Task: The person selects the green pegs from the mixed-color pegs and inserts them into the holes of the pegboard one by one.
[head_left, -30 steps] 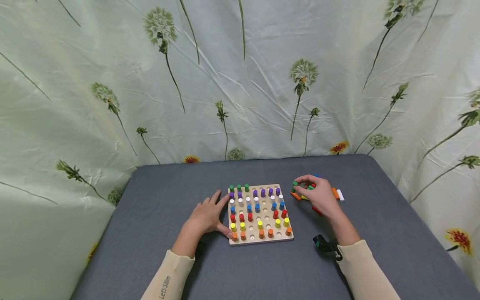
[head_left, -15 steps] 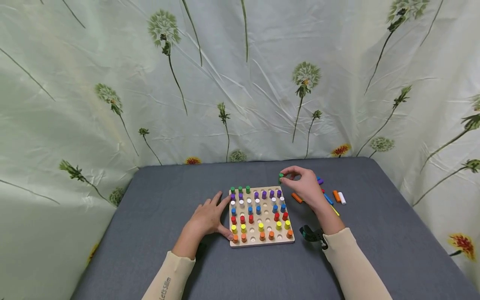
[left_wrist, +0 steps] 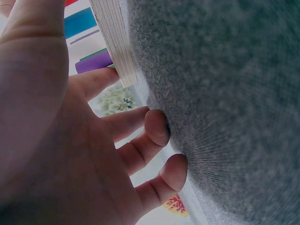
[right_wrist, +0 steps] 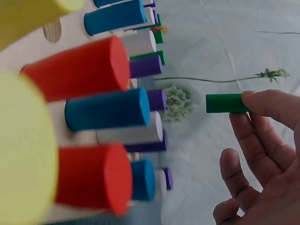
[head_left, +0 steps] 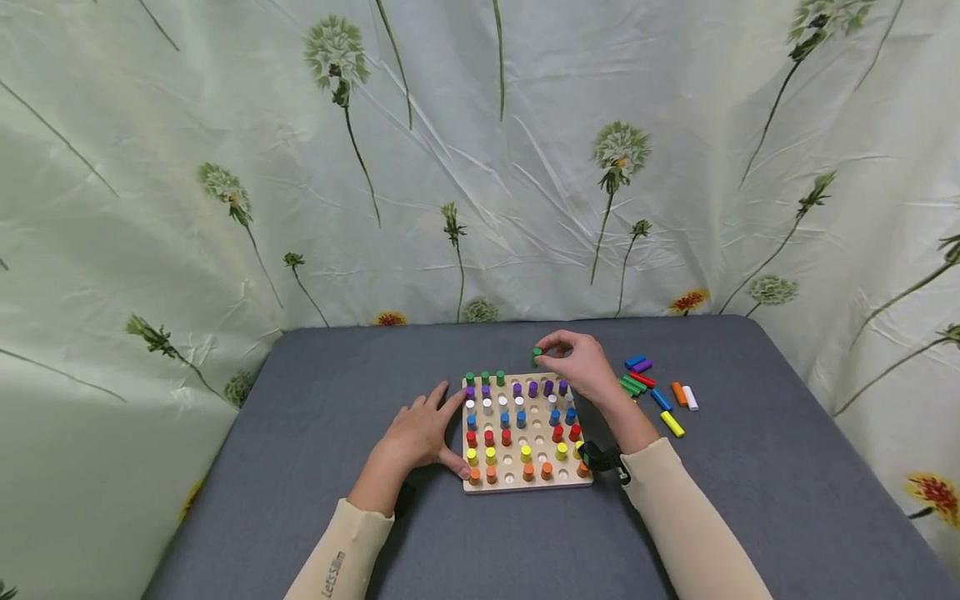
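A wooden pegboard [head_left: 532, 487] lies on the grey table, with rows of green, purple, white, blue, red, yellow and orange pegs standing in it and some bare holes between. My left hand [head_left: 417, 430] rests at its left side, thumb and index finger spread against the edge; the other fingertips touch the cloth in the left wrist view. Between thumb and fingertips my right hand [head_left: 583, 367] pinches a green peg [right_wrist: 226, 103], held above the board's back edge near the green row. In the right wrist view the peg is apart from the board.
Loose pegs lie on the table right of the board: several green pegs [head_left: 632, 385], a yellow peg [head_left: 672, 424], an orange peg [head_left: 678, 394], a white peg [head_left: 690, 398], and blue, red and purple ones. A flowered curtain [head_left: 480, 167] hangs behind the table.
My right hand has carried the green peg leftward from the loose pegs to above the board's back edge, uncovering the pile. My left hand stays at the board's left edge.
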Action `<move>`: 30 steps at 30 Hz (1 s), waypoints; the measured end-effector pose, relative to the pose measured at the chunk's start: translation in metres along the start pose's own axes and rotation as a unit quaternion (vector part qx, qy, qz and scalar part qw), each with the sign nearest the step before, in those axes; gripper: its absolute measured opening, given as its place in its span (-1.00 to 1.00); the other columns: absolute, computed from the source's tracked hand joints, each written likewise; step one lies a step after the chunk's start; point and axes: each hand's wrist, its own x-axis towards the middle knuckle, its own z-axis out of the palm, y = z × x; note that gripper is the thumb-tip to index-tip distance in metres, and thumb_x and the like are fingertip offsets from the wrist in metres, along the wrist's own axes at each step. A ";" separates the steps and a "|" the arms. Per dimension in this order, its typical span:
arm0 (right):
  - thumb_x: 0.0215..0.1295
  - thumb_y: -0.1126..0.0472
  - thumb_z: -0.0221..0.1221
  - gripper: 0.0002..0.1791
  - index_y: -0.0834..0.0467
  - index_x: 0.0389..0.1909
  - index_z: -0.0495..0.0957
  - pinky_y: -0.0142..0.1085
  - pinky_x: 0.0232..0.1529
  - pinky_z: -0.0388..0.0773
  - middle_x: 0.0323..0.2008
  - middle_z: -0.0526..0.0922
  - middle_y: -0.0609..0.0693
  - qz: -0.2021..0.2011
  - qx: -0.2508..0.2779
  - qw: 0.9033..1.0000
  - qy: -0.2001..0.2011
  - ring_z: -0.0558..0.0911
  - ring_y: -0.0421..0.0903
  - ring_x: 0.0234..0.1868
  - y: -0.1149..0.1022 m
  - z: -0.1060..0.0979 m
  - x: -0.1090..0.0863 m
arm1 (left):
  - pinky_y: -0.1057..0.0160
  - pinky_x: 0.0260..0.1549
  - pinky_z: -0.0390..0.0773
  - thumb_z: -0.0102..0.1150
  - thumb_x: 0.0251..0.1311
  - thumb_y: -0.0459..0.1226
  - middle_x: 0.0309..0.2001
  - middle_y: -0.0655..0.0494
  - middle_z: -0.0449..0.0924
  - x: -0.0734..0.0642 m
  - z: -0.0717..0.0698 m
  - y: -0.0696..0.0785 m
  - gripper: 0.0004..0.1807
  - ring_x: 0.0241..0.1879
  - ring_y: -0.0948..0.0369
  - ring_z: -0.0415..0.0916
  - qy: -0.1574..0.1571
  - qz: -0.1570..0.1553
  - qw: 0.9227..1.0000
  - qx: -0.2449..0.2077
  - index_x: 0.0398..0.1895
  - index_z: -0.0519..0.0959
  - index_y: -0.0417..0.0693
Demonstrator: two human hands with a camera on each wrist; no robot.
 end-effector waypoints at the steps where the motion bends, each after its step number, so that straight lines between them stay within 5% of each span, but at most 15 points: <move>1: 0.39 0.17 0.39 -0.80 0.12 -0.03 0.74 -0.22 -0.19 0.49 -0.10 0.72 0.11 -0.001 -0.003 1.000 -0.006 0.60 0.00 -0.14 0.000 0.002 0.001 | -0.32 0.47 0.34 0.65 -0.31 0.39 0.73 -0.14 0.00 0.000 0.000 0.000 0.47 0.57 -0.20 0.24 -0.001 -0.001 1.000 0.000 0.73 0.10 0.21; 15: 0.40 0.18 0.36 -0.82 0.12 -0.05 0.75 -0.24 -0.30 0.44 -0.08 0.77 0.12 -0.001 -0.041 0.997 -0.070 0.52 -0.06 -0.29 0.000 0.025 0.015 | -0.32 0.49 0.31 0.64 -0.30 0.39 0.73 -0.12 -0.02 0.003 0.000 0.000 0.47 0.58 -0.19 0.23 -0.009 -0.007 1.000 0.002 0.73 0.09 0.23; 30: 0.43 0.21 0.35 -0.86 0.11 -0.06 0.74 -0.20 -0.23 0.54 -0.05 0.75 0.09 0.032 -0.065 0.992 -0.099 0.63 -0.04 -0.22 0.006 0.038 0.018 | -0.32 0.48 0.33 0.64 -0.30 0.41 0.73 -0.13 -0.02 0.002 -0.001 -0.001 0.47 0.57 -0.20 0.24 -0.009 -0.002 1.000 0.008 0.73 0.09 0.22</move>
